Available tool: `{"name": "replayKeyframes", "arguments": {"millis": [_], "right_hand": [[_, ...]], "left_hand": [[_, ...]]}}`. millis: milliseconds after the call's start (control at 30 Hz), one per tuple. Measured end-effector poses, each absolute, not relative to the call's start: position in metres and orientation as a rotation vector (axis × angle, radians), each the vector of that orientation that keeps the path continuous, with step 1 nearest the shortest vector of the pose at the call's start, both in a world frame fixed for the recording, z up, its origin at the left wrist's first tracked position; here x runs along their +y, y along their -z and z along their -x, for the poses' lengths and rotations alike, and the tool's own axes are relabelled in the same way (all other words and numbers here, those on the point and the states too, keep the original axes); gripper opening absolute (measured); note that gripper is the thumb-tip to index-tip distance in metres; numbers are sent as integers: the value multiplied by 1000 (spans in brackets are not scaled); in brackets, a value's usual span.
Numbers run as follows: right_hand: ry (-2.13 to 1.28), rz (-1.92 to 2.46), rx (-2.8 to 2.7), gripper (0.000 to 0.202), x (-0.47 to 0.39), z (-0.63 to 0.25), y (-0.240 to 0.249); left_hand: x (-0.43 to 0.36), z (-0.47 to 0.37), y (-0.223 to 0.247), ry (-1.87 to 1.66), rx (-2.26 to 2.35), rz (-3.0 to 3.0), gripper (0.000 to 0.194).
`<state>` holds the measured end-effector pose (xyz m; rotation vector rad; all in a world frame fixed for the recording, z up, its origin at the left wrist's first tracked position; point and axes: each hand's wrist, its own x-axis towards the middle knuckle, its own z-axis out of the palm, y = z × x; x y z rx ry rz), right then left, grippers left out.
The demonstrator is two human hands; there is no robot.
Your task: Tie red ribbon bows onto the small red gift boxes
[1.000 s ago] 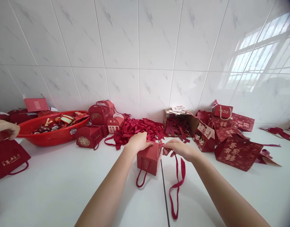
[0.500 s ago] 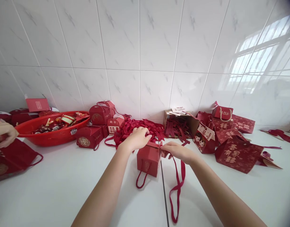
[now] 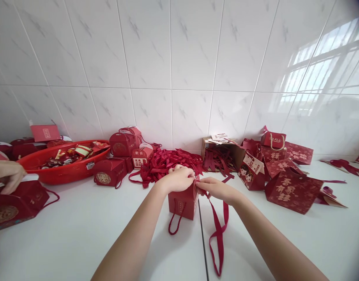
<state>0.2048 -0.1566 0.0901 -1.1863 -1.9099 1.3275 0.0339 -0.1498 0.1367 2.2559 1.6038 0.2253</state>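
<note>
A small red gift box with a twisted cord handle at its front stands on the white table. My right hand pinches a dark red ribbon at the box's upper right edge. The ribbon's long loop hangs from that hand down over the tabletop. Over the top of the box, my left hand is closed, its fingertips meeting those of my right hand at the ribbon. The backs of both hands partly hide the grip and the box's top.
Behind the box lies a heap of red ribbons. A red basin of wrapped sweets and more gift boxes stand left. At far left another person's hand is at a red box. Red bags stand right.
My left hand has moved right across the box top and closed beside my right hand at the ribbon. The other person's red box at far left has turned and shows more of itself.
</note>
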Motion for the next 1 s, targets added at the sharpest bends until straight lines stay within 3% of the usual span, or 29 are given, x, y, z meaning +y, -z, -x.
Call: {"name": "replayKeyframes", "arguments": {"millis": [133, 267, 400, 500, 600, 767, 1000], "right_hand": [[-1223, 1289, -1897, 34, -158, -207, -91], [-998, 1202, -1756, 31, -163, -208, -98], [-1208, 667, -1657, 35, -171, -203, -109], [-1248, 607, -1571, 19, -176, -204, -116], [-1222, 634, -1511, 15, -182, -210, -123], [-1145, 624, -1552, 18, -198, -219, -138], [-889, 551, -1422, 13, -225, -236, -155]], "left_hand": [[-152, -34, -141, -348, 1614, -2280, 19], [-167, -34, -156, -703, 1391, -2200, 24], [-188, -31, -171, -862, 905, -1932, 22], [-193, -28, -175, -997, 879, -1897, 19], [-187, -22, -174, -1085, 936, -1875, 21], [-175, -13, -172, -903, 1070, -1935, 30], [-148, -3, -150, -393, 1864, -2009, 60]]}}
